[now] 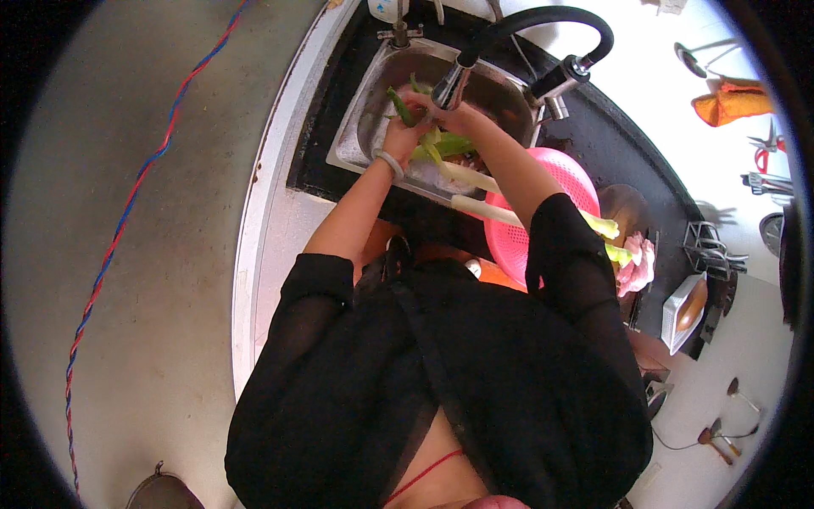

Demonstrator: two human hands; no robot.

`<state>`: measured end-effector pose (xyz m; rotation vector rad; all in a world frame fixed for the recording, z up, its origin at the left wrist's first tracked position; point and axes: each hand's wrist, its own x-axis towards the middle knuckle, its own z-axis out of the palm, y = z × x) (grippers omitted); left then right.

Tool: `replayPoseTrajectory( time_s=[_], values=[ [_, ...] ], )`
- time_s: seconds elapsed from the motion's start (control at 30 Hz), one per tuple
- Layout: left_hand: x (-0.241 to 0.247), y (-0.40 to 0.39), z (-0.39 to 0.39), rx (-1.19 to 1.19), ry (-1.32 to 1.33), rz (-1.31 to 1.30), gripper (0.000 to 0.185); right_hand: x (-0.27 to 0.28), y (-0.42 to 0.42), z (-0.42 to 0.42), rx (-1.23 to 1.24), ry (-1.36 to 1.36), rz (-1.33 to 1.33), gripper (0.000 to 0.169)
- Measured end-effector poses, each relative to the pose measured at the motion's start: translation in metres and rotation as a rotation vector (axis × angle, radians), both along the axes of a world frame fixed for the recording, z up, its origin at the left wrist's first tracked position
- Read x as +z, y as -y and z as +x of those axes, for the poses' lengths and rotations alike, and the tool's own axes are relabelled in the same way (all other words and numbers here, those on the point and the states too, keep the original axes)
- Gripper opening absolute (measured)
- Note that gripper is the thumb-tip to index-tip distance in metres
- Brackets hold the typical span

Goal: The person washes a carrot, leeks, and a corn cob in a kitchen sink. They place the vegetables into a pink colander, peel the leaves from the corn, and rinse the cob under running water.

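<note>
Both my hands are over a stainless steel sink (364, 121), below the spray head of a black flexible faucet (451, 86). My left hand (404, 137), with a pale bangle at its wrist, is closed around green leafy pieces (399, 107). Close against it is my right hand (448, 116), partly hidden by the spray head; whether it grips anything is unclear. Broad green leaves (448, 146) lie in the sink below my hands. Two long pale stalks (486, 210) rest across a pink perforated basket (566, 172), passing under my right forearm, their light green ends to the right.
Right of the basket, raw pink meat (636, 264) lies by a round dark board (623, 207). Farther along the black counter stand a metal rack (706, 245) and a white tray (683, 312) with a brown item. A second tap (399, 33) stands at the sink's far left corner.
</note>
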<state>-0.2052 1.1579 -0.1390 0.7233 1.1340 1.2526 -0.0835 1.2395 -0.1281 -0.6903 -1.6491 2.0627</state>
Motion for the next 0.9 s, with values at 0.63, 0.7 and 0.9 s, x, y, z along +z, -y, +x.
replayPoseTrajectory(
  time_s=[0.63,0.7,0.9],
  values=[
    [-0.022,-0.02,-0.019,0.074,0.454,-0.068,0.02,-0.021,-0.004,0.025,-0.296,0.541,0.132,0.036],
    [-0.019,-0.02,-0.013,0.085,0.469,-0.075,0.019,-0.028,-0.01,0.028,-0.286,0.587,0.147,0.028],
    [-0.009,-0.016,-0.006,0.178,0.459,-0.052,0.017,-0.02,-0.016,0.029,-0.199,0.602,0.103,0.022]
  ],
)
